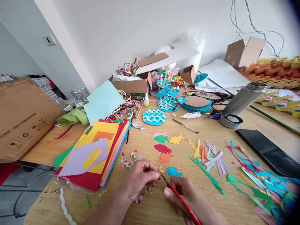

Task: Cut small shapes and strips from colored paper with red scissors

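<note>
My right hand (184,195) grips a slim red-handled tool (179,197) with a dark narrow front end, its tip pointing away and left. Opposite that tip, my left hand (145,175) has thumb and forefinger pinched together; what they hold, if anything, is too small to make out. Small yellow paper bits (161,170) show by the fingertips. Just beyond lie a blue paper fish (174,172), an orange paper fish (165,157), a crimson one (161,148), a green one (160,139) and a yellow one (176,139). Colourful paper dots (127,163) are scattered around my left hand.
Coloured paper sheets (89,156) are stacked at left beside a large carton (25,118). Paper strips (217,157) and scraps (257,184) spread rightward, near a black phone (269,153) and steel flask (245,98). A wavy blue disc (154,117), glue bottle (190,115) and pen (185,126) lie ahead.
</note>
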Demonstrator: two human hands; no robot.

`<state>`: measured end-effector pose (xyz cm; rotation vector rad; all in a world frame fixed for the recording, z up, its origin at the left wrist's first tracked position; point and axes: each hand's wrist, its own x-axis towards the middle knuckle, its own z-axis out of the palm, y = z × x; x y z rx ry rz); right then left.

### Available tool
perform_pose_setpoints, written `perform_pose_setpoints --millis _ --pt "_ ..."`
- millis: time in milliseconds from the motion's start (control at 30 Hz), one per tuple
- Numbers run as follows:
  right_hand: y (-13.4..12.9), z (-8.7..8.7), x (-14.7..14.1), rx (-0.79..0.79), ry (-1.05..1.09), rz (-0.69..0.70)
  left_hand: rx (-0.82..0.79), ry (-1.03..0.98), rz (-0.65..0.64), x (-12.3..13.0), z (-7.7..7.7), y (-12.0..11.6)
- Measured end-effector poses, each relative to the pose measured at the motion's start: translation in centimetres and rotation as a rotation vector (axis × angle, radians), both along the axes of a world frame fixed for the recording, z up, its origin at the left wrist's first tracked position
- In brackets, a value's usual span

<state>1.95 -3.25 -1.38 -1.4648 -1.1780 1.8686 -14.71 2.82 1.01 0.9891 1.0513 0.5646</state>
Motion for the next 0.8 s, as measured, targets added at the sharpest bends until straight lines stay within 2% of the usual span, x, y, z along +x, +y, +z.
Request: perform_pose_setpoints --millis 433,667,800 --pt "0.1 0.4 0.1 -0.021 -0.032 0.015 0.018 0.064 -0.020 -0.2 0.1 0.1" --pt "0.1 1.2 0.4 -0.031 -0.008 0.072 0.048 0.066 0.130 -1.6 1.5 1.7" --pt "0.2 1.7 0.5 -0.060 0.067 0.091 0.094 0.045 0.187 -2.2 1.4 2.2"
